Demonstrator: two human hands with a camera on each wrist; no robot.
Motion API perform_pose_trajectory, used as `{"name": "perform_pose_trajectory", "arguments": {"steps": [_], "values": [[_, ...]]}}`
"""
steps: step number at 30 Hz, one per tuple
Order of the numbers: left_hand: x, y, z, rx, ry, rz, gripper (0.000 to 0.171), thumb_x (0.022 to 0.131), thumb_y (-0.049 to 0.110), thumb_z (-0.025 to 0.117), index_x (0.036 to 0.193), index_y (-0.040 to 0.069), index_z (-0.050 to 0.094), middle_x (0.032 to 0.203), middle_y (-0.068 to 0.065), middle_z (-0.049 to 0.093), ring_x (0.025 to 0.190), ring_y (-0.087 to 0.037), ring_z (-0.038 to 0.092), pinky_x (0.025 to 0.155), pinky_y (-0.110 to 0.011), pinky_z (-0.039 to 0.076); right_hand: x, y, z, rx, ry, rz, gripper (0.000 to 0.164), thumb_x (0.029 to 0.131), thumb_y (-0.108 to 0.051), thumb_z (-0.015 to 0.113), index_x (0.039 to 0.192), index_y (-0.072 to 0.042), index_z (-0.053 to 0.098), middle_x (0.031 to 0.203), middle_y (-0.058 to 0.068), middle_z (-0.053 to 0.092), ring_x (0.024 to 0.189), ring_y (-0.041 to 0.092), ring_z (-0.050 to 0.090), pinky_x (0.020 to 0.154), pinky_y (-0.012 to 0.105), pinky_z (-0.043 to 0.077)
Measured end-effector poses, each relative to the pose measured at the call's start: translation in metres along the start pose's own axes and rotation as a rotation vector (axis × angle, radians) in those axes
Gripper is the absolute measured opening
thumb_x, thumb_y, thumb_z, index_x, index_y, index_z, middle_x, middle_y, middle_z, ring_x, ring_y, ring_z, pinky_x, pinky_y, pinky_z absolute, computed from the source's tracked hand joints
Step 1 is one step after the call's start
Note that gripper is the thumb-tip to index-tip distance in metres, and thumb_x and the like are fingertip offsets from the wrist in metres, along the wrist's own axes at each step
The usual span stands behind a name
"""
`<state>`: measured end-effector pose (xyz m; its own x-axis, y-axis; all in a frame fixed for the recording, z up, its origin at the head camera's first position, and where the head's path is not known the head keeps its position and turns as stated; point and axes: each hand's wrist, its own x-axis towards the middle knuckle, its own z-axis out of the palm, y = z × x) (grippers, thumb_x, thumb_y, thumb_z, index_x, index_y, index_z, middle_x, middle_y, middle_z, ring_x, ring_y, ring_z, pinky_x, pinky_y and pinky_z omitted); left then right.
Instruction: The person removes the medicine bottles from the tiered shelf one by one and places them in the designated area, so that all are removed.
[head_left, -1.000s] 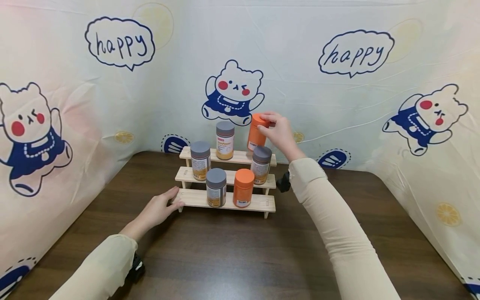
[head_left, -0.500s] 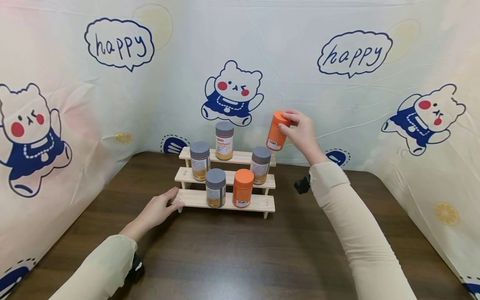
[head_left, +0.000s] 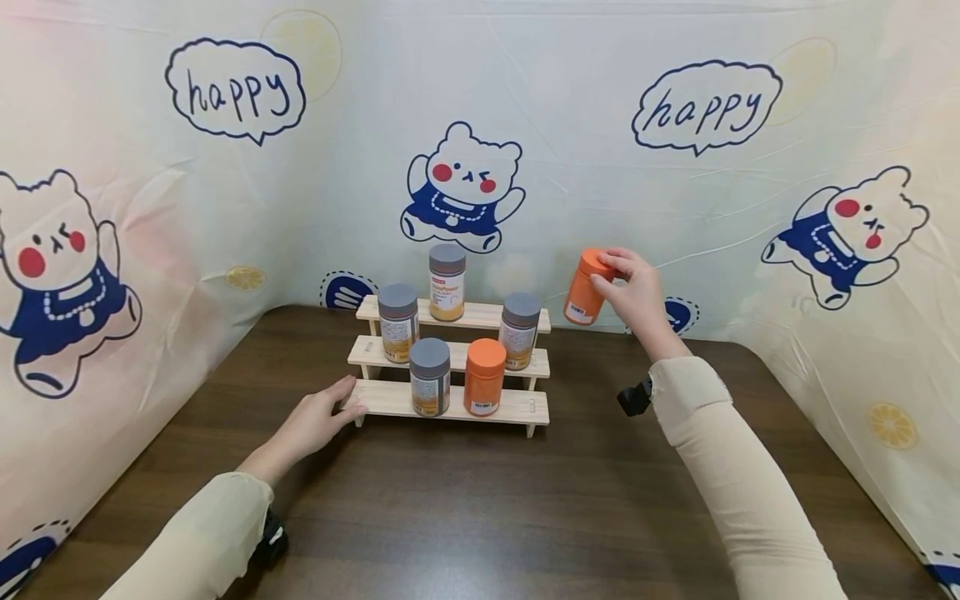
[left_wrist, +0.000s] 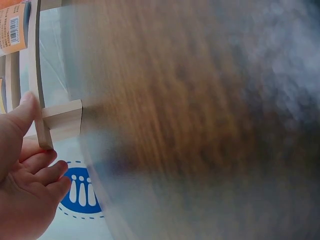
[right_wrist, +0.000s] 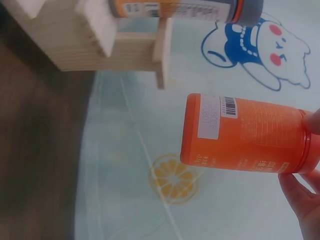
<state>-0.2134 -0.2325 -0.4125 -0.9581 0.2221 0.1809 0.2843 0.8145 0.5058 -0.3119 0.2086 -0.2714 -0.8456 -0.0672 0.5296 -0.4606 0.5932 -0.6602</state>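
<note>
My right hand (head_left: 636, 292) grips an orange bottle (head_left: 584, 292) by its cap, held tilted in the air to the right of the wooden tiered rack (head_left: 517, 407). Its label and barcode show in the right wrist view, where the orange bottle (right_wrist: 240, 132) hangs apart from the rack (right_wrist: 135, 52). My left hand (head_left: 318, 421) holds the left end of the lowest shelf. In the left wrist view, the thumb lies on one face of the shelf (left_wrist: 37, 70) and the fingers curl at the other. Another orange bottle (head_left: 483, 379) stands on that bottom shelf.
Beside it on the bottom shelf is a grey-capped jar (head_left: 430, 379). Two grey-capped jars stand on the middle shelf, left (head_left: 398, 325) and right (head_left: 519, 333), and one jar (head_left: 447, 283) on top. A printed cloth (head_left: 570, 100) hangs behind the brown table (head_left: 450, 508).
My right hand has carried the orange bottle from above the top shelf's right end out to the right, then lower. The left hand stays at the rack.
</note>
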Motion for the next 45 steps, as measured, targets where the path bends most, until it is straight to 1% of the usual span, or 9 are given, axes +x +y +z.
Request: {"name": "perform_pose_trajectory", "arguments": {"steps": [6,14,22,27,32,39,45], "values": [[0.0,0.0,0.002,0.004,0.001,-0.003,0.063,0.092,0.031,0.057,0.134,-0.011,0.037,0.136,-0.029,0.037,0.122,-0.043,0.037,0.097,-0.054,0.031,-0.015,0.017,0.0,-0.007,0.024,-0.026,0.038,0.086,-0.008,0.065,0.121,0.003,0.058,0.127,0.016,0.051,0.107,0.031,0.053,0.087,0.044,0.046],[0.0,-0.001,0.003,0.017,0.011,0.004,0.062,0.092,0.031,0.058,0.134,-0.011,0.038,0.135,-0.028,0.038,0.122,-0.043,0.038,0.097,-0.054,0.032,-0.035,0.036,0.013,-0.051,0.056,-0.033,0.037,0.083,-0.006,0.068,0.117,0.006,0.06,0.124,0.018,0.053,0.108,0.033,0.053,0.087,0.047,0.046],[0.0,0.001,0.002,0.025,0.003,-0.001,0.062,0.092,0.03,0.058,0.134,-0.011,0.039,0.136,-0.028,0.037,0.121,-0.043,0.038,0.097,-0.054,0.032,-0.053,0.056,0.027,-0.07,0.03,-0.03,0.036,0.082,-0.004,0.069,0.115,0.008,0.061,0.124,0.02,0.053,0.109,0.034,0.052,0.085,0.046,0.047],[0.0,0.002,0.001,0.033,0.004,0.001,0.061,0.091,0.03,0.059,0.133,-0.011,0.04,0.135,-0.029,0.038,0.121,-0.044,0.038,0.096,-0.054,0.032,-0.061,0.069,0.037,-0.093,0.019,-0.018,0.035,0.082,-0.006,0.07,0.114,0.007,0.062,0.123,0.02,0.053,0.112,0.034,0.05,0.088,0.045,0.045],[0.0,0.002,0.001,0.035,0.01,0.007,0.061,0.091,0.028,0.059,0.133,-0.011,0.04,0.135,-0.029,0.039,0.12,-0.044,0.039,0.096,-0.054,0.033,-0.067,0.08,0.045,-0.133,0.013,-0.04,0.035,0.081,-0.007,0.07,0.112,0.007,0.063,0.122,0.021,0.054,0.111,0.035,0.05,0.086,0.046,0.046],[-0.001,0.001,0.001,0.038,0.003,-0.002,0.062,0.091,0.031,0.059,0.133,-0.01,0.04,0.135,-0.028,0.038,0.12,-0.044,0.039,0.095,-0.054,0.034,-0.073,0.086,0.051,-0.16,-0.01,-0.039,0.036,0.082,-0.008,0.071,0.113,0.006,0.063,0.122,0.021,0.054,0.108,0.035,0.052,0.083,0.046,0.047],[-0.001,0.002,0.0,0.035,0.003,-0.003,0.062,0.091,0.03,0.059,0.133,-0.01,0.04,0.135,-0.028,0.038,0.12,-0.044,0.039,0.095,-0.054,0.034,-0.076,0.087,0.054,-0.171,0.016,-0.071,0.034,0.08,-0.007,0.072,0.111,0.007,0.064,0.121,0.021,0.055,0.11,0.036,0.051,0.088,0.047,0.044]]}}
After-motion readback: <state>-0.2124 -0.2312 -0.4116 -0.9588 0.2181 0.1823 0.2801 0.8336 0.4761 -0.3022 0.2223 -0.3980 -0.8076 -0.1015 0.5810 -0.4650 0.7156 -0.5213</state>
